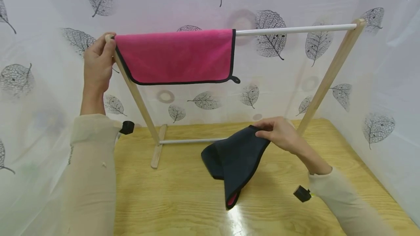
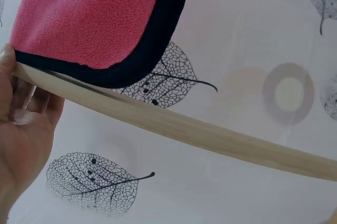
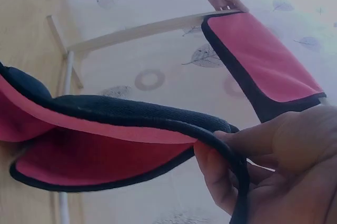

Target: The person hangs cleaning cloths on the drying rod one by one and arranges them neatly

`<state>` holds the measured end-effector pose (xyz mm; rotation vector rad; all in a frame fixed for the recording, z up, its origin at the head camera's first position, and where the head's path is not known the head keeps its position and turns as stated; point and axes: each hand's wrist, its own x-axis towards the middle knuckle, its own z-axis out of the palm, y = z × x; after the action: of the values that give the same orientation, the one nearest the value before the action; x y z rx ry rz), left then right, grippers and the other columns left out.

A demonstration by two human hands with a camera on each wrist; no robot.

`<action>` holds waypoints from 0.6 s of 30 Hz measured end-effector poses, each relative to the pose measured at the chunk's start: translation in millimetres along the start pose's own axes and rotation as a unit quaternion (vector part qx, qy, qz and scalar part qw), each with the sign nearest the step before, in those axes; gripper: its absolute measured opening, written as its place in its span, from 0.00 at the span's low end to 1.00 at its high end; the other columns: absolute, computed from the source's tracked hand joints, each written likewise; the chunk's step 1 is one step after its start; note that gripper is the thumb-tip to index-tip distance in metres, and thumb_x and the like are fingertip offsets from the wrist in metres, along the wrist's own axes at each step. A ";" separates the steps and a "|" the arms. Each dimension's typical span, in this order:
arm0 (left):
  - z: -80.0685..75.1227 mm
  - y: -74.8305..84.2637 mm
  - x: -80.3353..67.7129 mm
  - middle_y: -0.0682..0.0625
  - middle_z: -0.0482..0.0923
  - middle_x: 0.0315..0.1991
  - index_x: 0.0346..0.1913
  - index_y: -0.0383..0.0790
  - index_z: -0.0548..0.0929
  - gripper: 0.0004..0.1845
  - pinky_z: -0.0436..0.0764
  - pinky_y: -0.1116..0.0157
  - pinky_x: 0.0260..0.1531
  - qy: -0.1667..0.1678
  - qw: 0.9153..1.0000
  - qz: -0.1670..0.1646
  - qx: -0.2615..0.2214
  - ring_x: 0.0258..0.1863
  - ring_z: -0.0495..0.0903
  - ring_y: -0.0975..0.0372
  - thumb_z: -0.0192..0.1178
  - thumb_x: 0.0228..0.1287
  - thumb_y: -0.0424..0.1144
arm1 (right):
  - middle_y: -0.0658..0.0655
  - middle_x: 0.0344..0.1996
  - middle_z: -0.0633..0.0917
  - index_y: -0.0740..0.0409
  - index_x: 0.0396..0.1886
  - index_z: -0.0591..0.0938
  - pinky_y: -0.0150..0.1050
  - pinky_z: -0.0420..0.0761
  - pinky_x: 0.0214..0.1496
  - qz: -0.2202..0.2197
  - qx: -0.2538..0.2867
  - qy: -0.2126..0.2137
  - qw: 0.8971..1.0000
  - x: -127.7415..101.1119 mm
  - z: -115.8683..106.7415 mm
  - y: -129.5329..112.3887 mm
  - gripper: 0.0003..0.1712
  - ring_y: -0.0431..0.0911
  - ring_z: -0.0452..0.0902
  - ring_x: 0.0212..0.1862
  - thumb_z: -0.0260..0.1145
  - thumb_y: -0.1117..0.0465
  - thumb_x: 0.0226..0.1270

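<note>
A pink towel (image 1: 177,59) with black edging and a small loop at one corner hangs folded over the left part of the rack's white top rail (image 1: 295,30). At the left end of that rail my left hand (image 1: 98,61) grips the top of the wooden post (image 1: 139,101), thumb beside the towel's edge. Lower down, my right hand (image 1: 282,134) pinches the edge of a second towel (image 1: 241,156), dark grey outside and pink inside. This towel droops in folds in front of the bottom rail (image 1: 187,141). The right wrist view shows its black rim (image 3: 158,121) between thumb and fingers.
The rack's right post (image 1: 331,75) slants down to the wood-grain table (image 1: 170,199); its foot is hidden behind my right hand. A wooden foot (image 1: 159,148) supports the left post. A leaf-printed white curtain (image 1: 210,108) surrounds the table.
</note>
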<state>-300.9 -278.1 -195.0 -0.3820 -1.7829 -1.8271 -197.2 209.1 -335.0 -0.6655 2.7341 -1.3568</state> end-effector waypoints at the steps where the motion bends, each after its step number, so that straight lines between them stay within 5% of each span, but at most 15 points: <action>1: 0.0 0.0 0.2 0.47 0.78 0.50 0.57 0.40 0.86 0.13 0.80 0.70 0.52 0.000 1.000 0.000 -0.002 0.43 0.78 0.61 0.61 0.76 0.40 | 0.67 0.52 0.87 0.70 0.58 0.84 0.29 0.81 0.43 -0.003 -0.011 0.000 1.000 0.2 -4.7 -0.9 0.18 0.54 0.85 0.50 0.69 0.69 0.71; 9: 0.6 -0.8 1.0 0.47 0.78 0.50 0.57 0.41 0.86 0.13 0.80 0.69 0.53 0.001 1.000 0.002 -0.004 0.43 0.78 0.61 0.61 0.76 0.40 | 0.63 0.47 0.89 0.66 0.55 0.87 0.30 0.82 0.41 -0.014 -0.027 0.002 1.000 4.7 -41.5 -8.7 0.14 0.39 0.85 0.41 0.68 0.67 0.73; 18: 0.4 0.5 -0.2 0.47 0.78 0.50 0.57 0.41 0.86 0.13 0.79 0.69 0.54 0.003 1.000 0.000 -0.004 0.43 0.78 0.61 0.61 0.76 0.39 | 0.60 0.48 0.89 0.62 0.54 0.89 0.24 0.79 0.46 -0.028 -0.080 0.004 0.996 5.8 -81.7 -21.0 0.13 0.33 0.82 0.46 0.69 0.64 0.73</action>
<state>-300.5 -277.6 -194.7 -0.3798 -1.7722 -1.8330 -211.1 257.5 -267.1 -0.7515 2.8749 -1.1608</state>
